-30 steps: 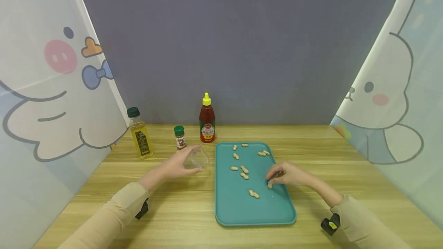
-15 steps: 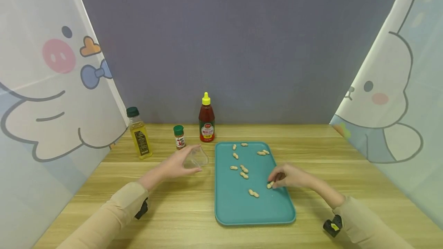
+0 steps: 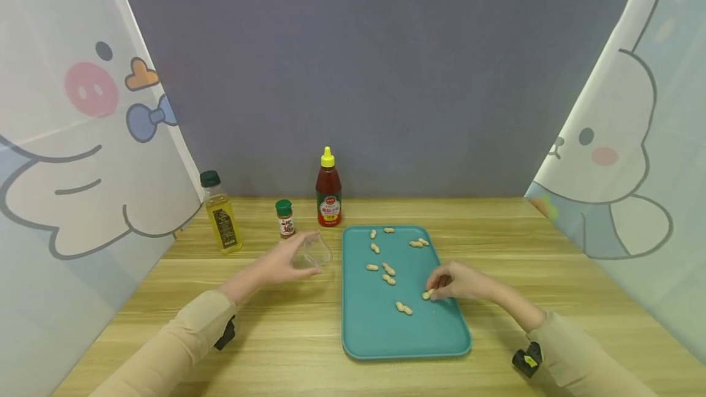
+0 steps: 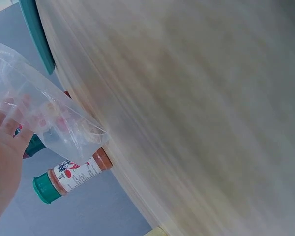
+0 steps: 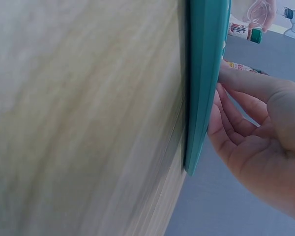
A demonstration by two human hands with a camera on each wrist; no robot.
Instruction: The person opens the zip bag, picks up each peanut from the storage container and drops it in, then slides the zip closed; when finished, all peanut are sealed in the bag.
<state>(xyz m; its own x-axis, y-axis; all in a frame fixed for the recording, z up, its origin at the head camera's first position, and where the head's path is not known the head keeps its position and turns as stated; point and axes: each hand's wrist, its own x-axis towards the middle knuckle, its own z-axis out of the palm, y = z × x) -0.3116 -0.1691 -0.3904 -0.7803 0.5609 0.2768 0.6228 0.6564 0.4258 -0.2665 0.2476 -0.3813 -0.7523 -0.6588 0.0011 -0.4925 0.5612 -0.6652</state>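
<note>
My right hand (image 3: 463,280) pinches a peanut in its shell (image 3: 426,295) between thumb and fingertips, low over the right side of a teal tray (image 3: 380,336). In the right wrist view the fingers are bent at the tray's rim (image 5: 206,64), which hides the peanut. My left hand (image 3: 278,262) holds a clear plastic bag (image 3: 321,252) beside the tray's left edge, thumb and fingers spread apart to keep its mouth wide. Through the bag (image 4: 49,105) in the left wrist view some of the fingers show. Several more peanuts (image 3: 404,308) lie scattered on the tray.
Behind the left hand stands a small green-capped seasoning jar (image 3: 285,219). Farther left is a bottle of yellow oil (image 3: 223,222), and a red sauce bottle (image 3: 329,198) with a yellow cap stands behind the tray. A grey panel (image 3: 375,78) closes off the table's back.
The right fingertips have shifted slightly and come together on the peanut, which sits a little farther left than half a second ago. The left hand and bag stay put.
</note>
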